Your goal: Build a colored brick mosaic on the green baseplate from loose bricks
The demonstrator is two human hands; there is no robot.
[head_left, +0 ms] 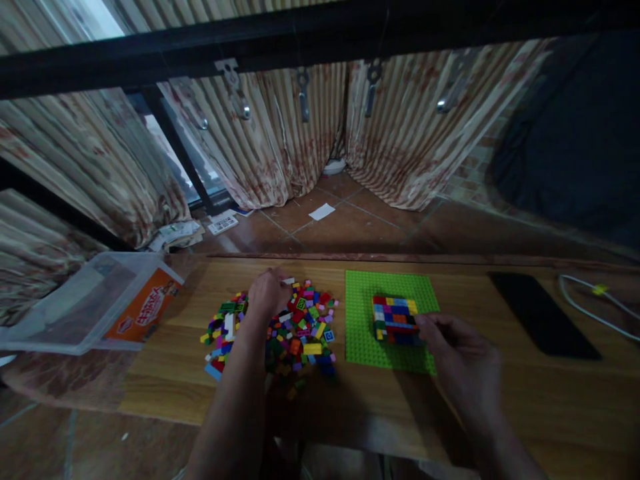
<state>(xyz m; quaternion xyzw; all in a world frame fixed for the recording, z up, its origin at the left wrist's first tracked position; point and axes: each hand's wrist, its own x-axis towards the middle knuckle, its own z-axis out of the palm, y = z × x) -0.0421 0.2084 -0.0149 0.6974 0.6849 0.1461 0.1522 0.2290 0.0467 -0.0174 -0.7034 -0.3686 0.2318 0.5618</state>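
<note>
In the head view, the left hand [267, 292] lies on top of the loose pile of small many-coloured plastic bricks [280, 330] in the middle of the frame, on the wooden surface [170, 347]. Its fingers are curled down into the pile; whether they close on a brick I cannot tell, because the back of the hand hides them.

The right hand [463, 360], at the lower right, touches with thumb and fingertips the right side of the small block of stacked coloured bricks [395, 319]. This block stands on the flat bright green studded baseplate [365, 333], just right of the pile. The grip is a light pinch on the block's edge.

I judge the bricks to be light, hard and smooth, so a single one slips easily; it is best pinched on two opposite sides. The block is stiff but can break apart at its layers, so it is better held low.

At the left of the frame lies a clear plastic box [75, 307] with an orange label; what is in it is not visible. A flat black phone [543, 313] lies at the right.
</note>
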